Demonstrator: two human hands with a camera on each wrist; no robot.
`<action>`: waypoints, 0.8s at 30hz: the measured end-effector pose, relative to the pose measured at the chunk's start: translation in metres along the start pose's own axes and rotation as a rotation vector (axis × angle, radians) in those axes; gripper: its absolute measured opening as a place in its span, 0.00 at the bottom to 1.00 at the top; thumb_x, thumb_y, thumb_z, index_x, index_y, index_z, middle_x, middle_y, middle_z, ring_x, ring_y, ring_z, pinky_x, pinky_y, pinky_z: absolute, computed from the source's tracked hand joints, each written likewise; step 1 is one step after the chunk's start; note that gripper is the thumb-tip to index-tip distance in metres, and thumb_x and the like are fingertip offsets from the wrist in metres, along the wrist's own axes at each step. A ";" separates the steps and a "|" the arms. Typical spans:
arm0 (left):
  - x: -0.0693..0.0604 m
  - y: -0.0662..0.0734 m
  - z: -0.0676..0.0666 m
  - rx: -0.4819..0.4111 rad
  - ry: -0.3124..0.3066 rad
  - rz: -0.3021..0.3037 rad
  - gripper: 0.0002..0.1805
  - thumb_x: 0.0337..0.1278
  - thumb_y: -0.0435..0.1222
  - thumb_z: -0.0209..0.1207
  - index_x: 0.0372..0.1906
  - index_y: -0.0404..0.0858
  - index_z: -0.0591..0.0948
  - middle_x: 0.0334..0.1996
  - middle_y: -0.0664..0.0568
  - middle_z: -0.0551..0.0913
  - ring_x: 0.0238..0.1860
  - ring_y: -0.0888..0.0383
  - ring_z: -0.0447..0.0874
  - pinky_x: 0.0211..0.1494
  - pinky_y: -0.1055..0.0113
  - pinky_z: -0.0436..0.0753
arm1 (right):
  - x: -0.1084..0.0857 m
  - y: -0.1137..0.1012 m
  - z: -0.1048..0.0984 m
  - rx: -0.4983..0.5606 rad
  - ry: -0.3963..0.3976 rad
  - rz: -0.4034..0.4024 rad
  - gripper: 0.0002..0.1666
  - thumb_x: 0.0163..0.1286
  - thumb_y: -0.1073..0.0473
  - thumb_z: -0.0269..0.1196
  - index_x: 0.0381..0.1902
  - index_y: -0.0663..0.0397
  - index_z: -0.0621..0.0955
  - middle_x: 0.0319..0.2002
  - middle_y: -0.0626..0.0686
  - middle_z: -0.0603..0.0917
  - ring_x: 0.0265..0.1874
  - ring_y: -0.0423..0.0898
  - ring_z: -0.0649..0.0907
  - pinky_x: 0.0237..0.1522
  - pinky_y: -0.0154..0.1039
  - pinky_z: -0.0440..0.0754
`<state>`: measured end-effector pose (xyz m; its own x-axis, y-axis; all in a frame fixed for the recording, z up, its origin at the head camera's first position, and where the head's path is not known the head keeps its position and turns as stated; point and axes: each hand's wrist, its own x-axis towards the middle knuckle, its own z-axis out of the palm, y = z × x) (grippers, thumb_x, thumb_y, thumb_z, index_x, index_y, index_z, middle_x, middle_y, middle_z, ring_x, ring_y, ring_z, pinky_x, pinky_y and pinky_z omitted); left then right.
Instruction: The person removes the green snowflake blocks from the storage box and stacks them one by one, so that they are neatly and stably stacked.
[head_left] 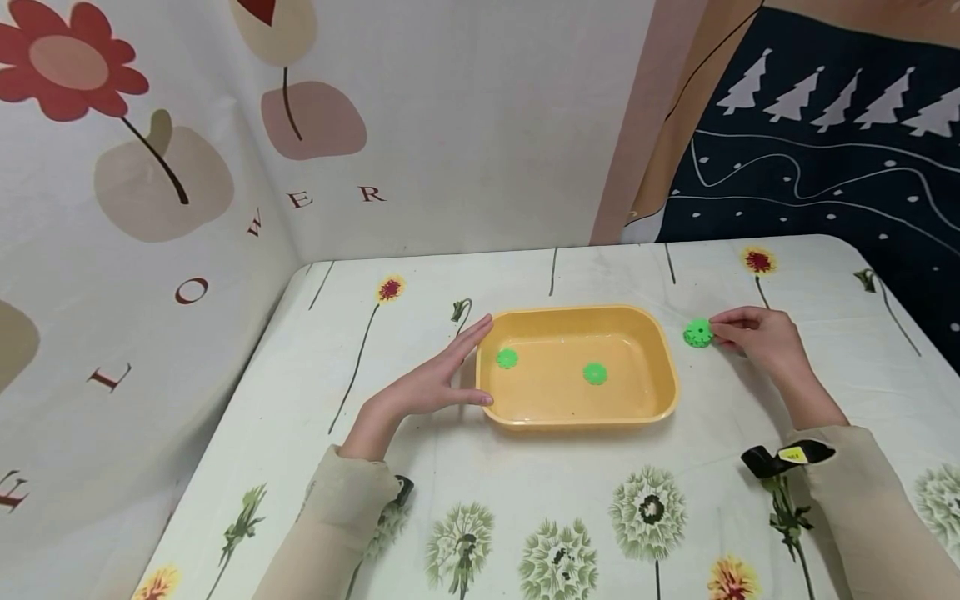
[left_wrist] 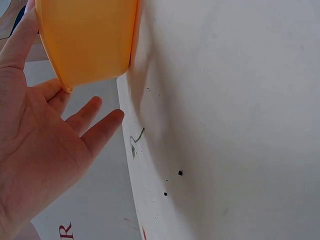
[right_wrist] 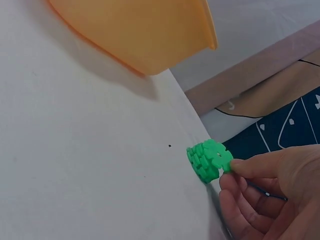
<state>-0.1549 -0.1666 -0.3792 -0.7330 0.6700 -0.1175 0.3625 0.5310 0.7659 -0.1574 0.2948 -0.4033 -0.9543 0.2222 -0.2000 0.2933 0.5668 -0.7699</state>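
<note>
A yellow plastic tray (head_left: 577, 408) stands on the table, with one green notched disc (head_left: 507, 358) lying at its left and another green disc (head_left: 596, 373) near its middle. My left hand (head_left: 431, 383) spreads its fingers and thumb against the tray's left rim. In the left wrist view that hand (left_wrist: 45, 145) has the tray's yellow side (left_wrist: 90, 45) above it. Right of the tray, my right hand (head_left: 768, 342) pinches the edge of a green notched disc (right_wrist: 220, 154) between thumb and fingers. This disc sits at the top of a small stack of like discs (right_wrist: 197, 162).
A white cloth with printed flowers (head_left: 566, 558) covers the table. Behind it hangs a pale printed curtain (head_left: 480, 125), and a dark blue cloth with white trees (head_left: 825, 167) is at the back right. Black wrist straps (head_left: 787, 457) sit at the sleeves.
</note>
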 end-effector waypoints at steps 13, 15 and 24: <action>0.000 -0.004 0.001 -0.002 0.002 -0.017 0.60 0.54 0.43 0.72 0.82 0.48 0.42 0.82 0.63 0.36 0.82 0.54 0.35 0.82 0.45 0.51 | 0.000 0.002 0.001 -0.001 -0.002 0.022 0.22 0.75 0.56 0.59 0.57 0.68 0.79 0.36 0.43 0.83 0.25 0.24 0.80 0.31 0.21 0.83; 0.000 -0.004 0.001 -0.001 0.003 -0.018 0.60 0.54 0.43 0.72 0.82 0.47 0.42 0.82 0.63 0.36 0.83 0.54 0.35 0.82 0.45 0.51 | 0.000 0.002 0.001 -0.007 0.000 0.026 0.22 0.75 0.56 0.58 0.58 0.67 0.79 0.40 0.49 0.84 0.25 0.24 0.80 0.31 0.21 0.83; 0.001 -0.004 0.001 0.002 0.003 -0.021 0.60 0.54 0.43 0.72 0.82 0.48 0.43 0.82 0.63 0.36 0.83 0.55 0.35 0.82 0.45 0.52 | 0.001 0.005 -0.001 -0.002 0.004 0.018 0.21 0.76 0.57 0.57 0.58 0.67 0.79 0.36 0.41 0.84 0.26 0.21 0.79 0.31 0.20 0.82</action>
<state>-0.1565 -0.1676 -0.3826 -0.7422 0.6571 -0.1318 0.3481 0.5460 0.7621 -0.1569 0.2985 -0.4066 -0.9488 0.2352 -0.2110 0.3101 0.5646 -0.7649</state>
